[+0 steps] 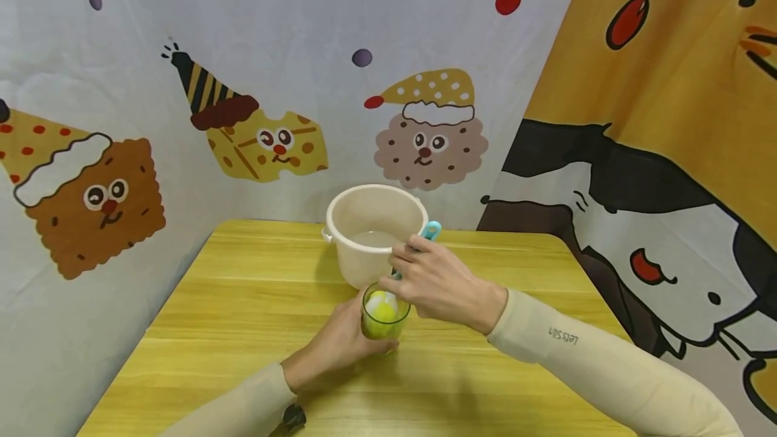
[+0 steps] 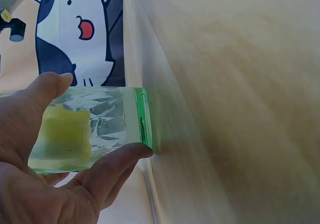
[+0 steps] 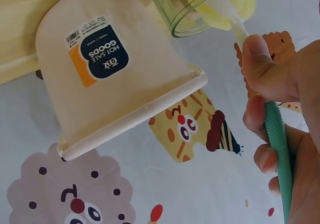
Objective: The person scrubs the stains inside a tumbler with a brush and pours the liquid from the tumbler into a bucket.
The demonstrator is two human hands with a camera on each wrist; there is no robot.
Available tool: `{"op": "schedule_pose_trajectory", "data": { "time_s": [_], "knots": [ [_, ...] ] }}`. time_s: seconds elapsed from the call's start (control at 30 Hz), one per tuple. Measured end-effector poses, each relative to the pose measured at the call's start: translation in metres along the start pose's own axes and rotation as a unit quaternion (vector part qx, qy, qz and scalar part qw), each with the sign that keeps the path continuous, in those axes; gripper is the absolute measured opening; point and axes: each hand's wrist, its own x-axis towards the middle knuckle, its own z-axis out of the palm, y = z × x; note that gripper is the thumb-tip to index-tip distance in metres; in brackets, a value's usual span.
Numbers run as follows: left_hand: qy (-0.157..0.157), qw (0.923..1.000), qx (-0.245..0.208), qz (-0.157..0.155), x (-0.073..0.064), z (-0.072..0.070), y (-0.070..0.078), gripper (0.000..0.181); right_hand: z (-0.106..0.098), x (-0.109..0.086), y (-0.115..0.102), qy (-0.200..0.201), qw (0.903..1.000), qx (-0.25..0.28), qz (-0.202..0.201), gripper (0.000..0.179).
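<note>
Left fingers [image 2: 114,173] around green-tinted glass [image 2: 109,128]

A bench [image 1: 212,329] with yellow wood grain and rounded far corners stands before a pale cloth [image 1: 291,19] printed with cartoon biscuits [image 1: 133,187], cheese [image 1: 243,147] and coloured dots [image 1: 508,1]; to the right, orange cloth [image 1: 686,100] shows a large black-and-white cartoon animal [image 1: 668,231].

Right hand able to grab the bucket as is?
Probably not: the bucket looks near, but the right hand grips the brush, whose head sits inside the glass.
</note>
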Motion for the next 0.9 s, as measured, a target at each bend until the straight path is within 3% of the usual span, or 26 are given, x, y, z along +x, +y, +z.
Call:
{"op": "schedule_pose_trajectory", "data": {
  "time_s": [0.9],
  "knots": [
    [-0.001, 1.0000, -0.003, -0.006, -0.0003, 0.0021, -0.0015, 0.103, 0.0069, -0.0053, 0.0066, -0.009, 0.9995, -0.026, 0.018, 0.022]
  ]
}}
